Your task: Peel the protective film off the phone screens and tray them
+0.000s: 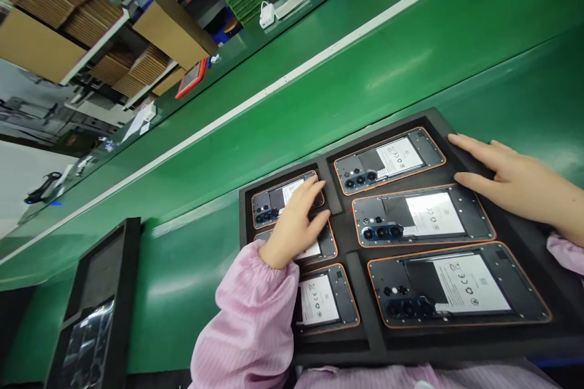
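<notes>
A black foam tray (351, 237) lies in front of me with several orange-rimmed phones in it, backs uncovered and white-labelled batteries showing. My left hand (298, 219) is over the left column, fingers on or just above the right end of the upper-left phone (269, 202). Its thumb is apart, over the left-middle phone (326, 243), which the hand partly hides. My right hand (515, 179) lies at the tray's right side, fingers outstretched, beside the upper-right phone (431, 152) and the right-middle phone (472, 213). I cannot tell how firmly either hand presses.
A second black tray (132, 279) with shiny, dark contents stands to the left on the green bench (191, 279). Beyond a pale strip (269, 90) lie a red-framed device (191, 78) and a white charger (267, 14). Cardboard boxes (173, 27) fill shelves at the back left.
</notes>
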Available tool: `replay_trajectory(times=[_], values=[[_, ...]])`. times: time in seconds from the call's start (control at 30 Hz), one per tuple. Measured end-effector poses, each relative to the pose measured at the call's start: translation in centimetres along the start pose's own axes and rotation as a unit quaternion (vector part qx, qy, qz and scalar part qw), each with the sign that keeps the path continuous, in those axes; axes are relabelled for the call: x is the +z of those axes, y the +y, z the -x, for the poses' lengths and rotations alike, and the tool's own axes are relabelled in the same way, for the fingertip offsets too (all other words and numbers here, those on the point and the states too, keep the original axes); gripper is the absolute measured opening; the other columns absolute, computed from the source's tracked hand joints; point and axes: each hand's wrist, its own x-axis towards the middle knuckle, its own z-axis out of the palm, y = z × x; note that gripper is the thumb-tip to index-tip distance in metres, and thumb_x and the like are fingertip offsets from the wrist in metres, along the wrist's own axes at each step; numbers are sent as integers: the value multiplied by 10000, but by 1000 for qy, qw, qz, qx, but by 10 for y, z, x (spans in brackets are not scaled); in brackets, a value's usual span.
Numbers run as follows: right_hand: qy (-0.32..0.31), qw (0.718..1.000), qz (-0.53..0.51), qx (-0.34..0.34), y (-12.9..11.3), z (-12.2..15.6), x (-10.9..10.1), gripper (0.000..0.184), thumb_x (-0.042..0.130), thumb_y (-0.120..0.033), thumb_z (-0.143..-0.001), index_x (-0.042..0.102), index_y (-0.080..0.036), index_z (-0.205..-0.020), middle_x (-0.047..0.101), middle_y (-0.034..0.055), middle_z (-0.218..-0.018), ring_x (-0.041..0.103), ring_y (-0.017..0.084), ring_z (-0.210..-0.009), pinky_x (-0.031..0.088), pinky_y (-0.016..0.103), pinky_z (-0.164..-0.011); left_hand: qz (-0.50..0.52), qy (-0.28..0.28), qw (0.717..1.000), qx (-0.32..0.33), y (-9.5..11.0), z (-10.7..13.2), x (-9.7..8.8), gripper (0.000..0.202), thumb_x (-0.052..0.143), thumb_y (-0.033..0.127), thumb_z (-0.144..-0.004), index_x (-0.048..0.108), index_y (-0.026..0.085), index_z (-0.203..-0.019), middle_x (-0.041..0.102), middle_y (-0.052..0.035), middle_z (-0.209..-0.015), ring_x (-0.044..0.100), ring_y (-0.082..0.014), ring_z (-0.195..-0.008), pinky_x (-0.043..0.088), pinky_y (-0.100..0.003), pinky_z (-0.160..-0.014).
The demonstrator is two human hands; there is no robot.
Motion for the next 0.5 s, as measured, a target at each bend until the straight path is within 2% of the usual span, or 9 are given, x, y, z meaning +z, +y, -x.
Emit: replay_trajectory(times=[0.1, 0.17, 0.27, 0.33, 0.4, 0.5], values=[[27, 999, -13, 28, -11, 2, -5, 742, 369, -817, -740, 555, -340, -1276, 589, 92, -1293, 544, 352, -1185, 446, 633, -980, -22, 66, 993, -95, -20, 1, -7, 385, 456, 314, -852, 549, 141, -1183, 629, -148, -1245, 575, -258, -1186, 464, -468, -1027], [90, 991, -48, 85, -24, 5, -11, 711, 398, -837, -724, 615, -333, -1177, 654, 91, -1193, 603, 340, -1106, 482, 602, -950, -33, 85, 987, -133, -31, 1, -9, 375, 459, 349, -830, 592, 131, -1104, 664, -153, -1171, 605, -278, -1123, 482, -479, -995], [258, 943, -102, 186, -42, 9, -20, 497, 481, -701, -805, 656, -310, -1056, 716, 76, -1005, 660, 300, -979, 490, 569, -928, -37, 94, 982, -159, -40, 1, -9, 396, 455, 401, -817, 607, 138, -1072, 676, -151, -1138, 608, -290, -1097, 484, -480, -978], [366, 898, -140, 198, -47, 9, -24, 380, 517, -625, -833, 672, -304, -965, 716, 66, -894, 679, 270, -863, 512, 540, -855, -44, 94, 978, -184, -41, 0, -9, 413, 435, 427, -818, 608, 146, -1066, 679, -148, -1125, 608, -291, -1085, 480, -476, -974], [426, 871, -171, 174, -45, 7, -27, 305, 548, -577, -836, 673, -302, -879, 700, 53, -800, 672, 235, -730, 530, 494, -747, -54, 86, 974, -201, -41, -3, -11, 434, 429, 465, -800, 617, 153, -1036, 679, -152, -1113, 600, -306, -1077, 470, -487, -971], [449, 863, -185, 138, -36, 3, -29, 189, 571, -436, -839, 655, -268, -823, 667, 32, -695, 635, 191, -600, 520, 420, -637, -65, 49, 972, -222, -38, -9, -15, 498, 444, 545, -726, 627, 157, -979, 685, -162, -1041, 599, -339, -1022, 464, -519, -945]])
